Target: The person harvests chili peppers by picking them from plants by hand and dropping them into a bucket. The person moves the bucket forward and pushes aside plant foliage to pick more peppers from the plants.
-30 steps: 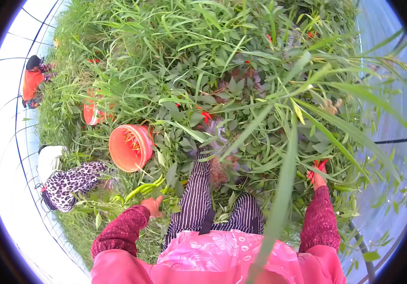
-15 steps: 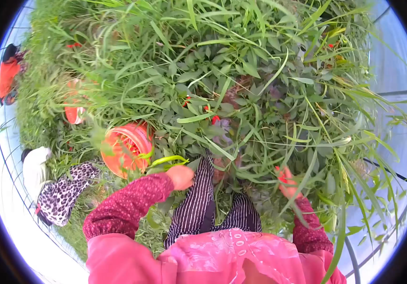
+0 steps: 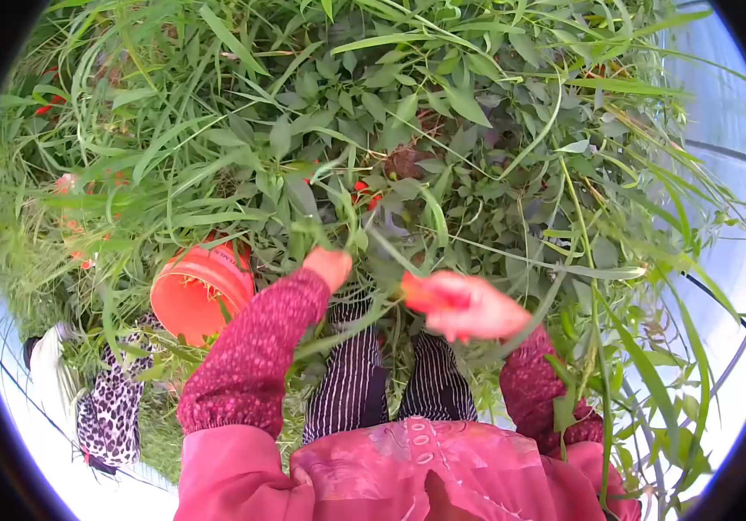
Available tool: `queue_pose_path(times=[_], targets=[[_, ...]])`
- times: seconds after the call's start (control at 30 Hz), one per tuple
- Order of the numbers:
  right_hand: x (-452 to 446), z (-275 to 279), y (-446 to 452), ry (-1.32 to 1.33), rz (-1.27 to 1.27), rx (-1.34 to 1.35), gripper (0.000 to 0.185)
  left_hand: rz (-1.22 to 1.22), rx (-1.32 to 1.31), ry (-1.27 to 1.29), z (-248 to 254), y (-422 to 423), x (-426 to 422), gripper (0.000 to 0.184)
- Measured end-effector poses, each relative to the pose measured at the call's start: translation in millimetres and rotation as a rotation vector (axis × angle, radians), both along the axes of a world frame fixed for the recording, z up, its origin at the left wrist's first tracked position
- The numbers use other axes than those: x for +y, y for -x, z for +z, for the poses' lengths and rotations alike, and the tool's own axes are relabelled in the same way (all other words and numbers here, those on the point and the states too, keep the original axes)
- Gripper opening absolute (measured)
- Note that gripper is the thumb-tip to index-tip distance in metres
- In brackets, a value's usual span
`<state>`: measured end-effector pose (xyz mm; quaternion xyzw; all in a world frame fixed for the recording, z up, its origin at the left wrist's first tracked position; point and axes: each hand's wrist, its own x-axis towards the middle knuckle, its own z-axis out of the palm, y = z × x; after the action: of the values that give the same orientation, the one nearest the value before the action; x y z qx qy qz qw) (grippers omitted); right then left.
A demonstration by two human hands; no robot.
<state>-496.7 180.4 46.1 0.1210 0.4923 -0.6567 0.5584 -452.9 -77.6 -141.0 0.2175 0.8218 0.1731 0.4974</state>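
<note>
My right hand [image 3: 477, 306] is closed round red peppers [image 3: 432, 293] in front of my legs, blurred by motion. To its left, my left hand [image 3: 330, 267] reaches into the leaves just above my striped trouser leg; its fingers are mostly hidden, so what it holds cannot be made out. An orange-red bucket [image 3: 202, 291] stands tilted among the plants left of my left forearm, with some thin pieces showing inside. More red peppers [image 3: 364, 194] hang in the foliage beyond my hands.
Dense pepper plants and long grass [image 3: 243, 165] surround me. At the lower left is a person in leopard print [image 3: 111, 412], next to white clothing [image 3: 50, 369]. Plastic sheeting [image 3: 720, 122] and dark poles run along the right side.
My right hand has moved left with the red peppers, towards the middle. My left hand has moved up into the leaves, and the green peppers beside it no longer show. The view has shifted.
</note>
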Motion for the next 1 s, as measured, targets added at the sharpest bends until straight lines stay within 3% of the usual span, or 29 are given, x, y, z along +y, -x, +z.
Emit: queue_pose_path(times=[0.03,0.07,0.17,0.2,0.23,0.37,0.4,0.43,0.5,0.57,0.63,0.7,0.73,0.77,0.87,0.93,1.0], targets=[[-3.9,6.8,29.6,-0.154,-0.027,-0.142,0.031,-0.275,0.063,-0.012,19.1,-4.7,3.7,0.018],[-9.3,-8.3,38.3,-0.232,0.003,-0.080,0.033,-0.490,-0.075,0.002,28.6,-10.8,14.3,0.020],[-39.3,-69.7,34.2,-0.408,0.013,0.026,0.030,-0.496,-0.119,-0.278,59.5,-43.8,35.0,0.016],[-36.8,-127.7,-1.2,-0.440,0.147,0.334,0.030,-0.409,-0.138,-0.367,66.3,-52.0,40.6,0.013],[-42.4,-137.8,-6.9,-0.461,0.256,0.372,0.030,-0.317,-0.150,-0.344,86.8,-42.6,47.9,0.012],[-44.4,-160.8,-57.6,-0.298,0.583,0.248,0.030,-0.319,-0.323,-0.513,103.4,22.3,45.6,0.017],[-42.6,-171.0,-81.5,-0.279,0.599,0.247,0.031,-0.107,-0.293,-0.560,96.4,42.6,43.0,0.019],[-41.3,-179.9,-101.0,-0.328,0.772,0.356,0.032,0.109,-0.263,-0.601,84.8,59.3,40.4,0.021],[-35.3,-157.9,-100.3,-0.411,0.776,0.200,0.032,0.166,0.121,-0.563,27.9,71.0,37.1,0.020],[-28.8,-148.0,-104.5,-0.424,0.703,0.161,0.032,-0.058,0.593,-0.471,-123.9,16.5,10.5,0.014],[-22.3,-147.6,-112.0,-0.432,0.624,0.114,0.032,-0.324,0.244,0.103,-153.7,37.2,-2.5,0.013],[-18.3,-151.7,-117.0,-0.461,0.466,0.043,0.031,-0.476,0.116,0.256,-88.9,85.2,21.7,0.021],[-16.0,-152.9,-118.3,-0.485,0.461,0.056,0.031,0.056,0.114,0.082,-58.3,91.9,14.4,0.023],[-15.1,-154.9,-120.3,-0.479,0.453,0.053,0.031,0.169,0.129,0.139,-85.0,80.5,3.6,0.024],[-14.0,-167.5,-143.4,-0.495,0.150,0.106,0.035,0.336,0.157,-0.018,-98.7,74.7,0.0,0.027],[-21.4,-167.1,-143.8,-0.431,0.102,0.089,0.035,0.485,0.365,-0.265,-111.8,73.2,9.9,0.027],[-26.0,-161.8,-139.0,-0.292,-0.027,0.038,0.035,0.414,0.391,-0.181,-138.7,73.0,16.2,0.026]])
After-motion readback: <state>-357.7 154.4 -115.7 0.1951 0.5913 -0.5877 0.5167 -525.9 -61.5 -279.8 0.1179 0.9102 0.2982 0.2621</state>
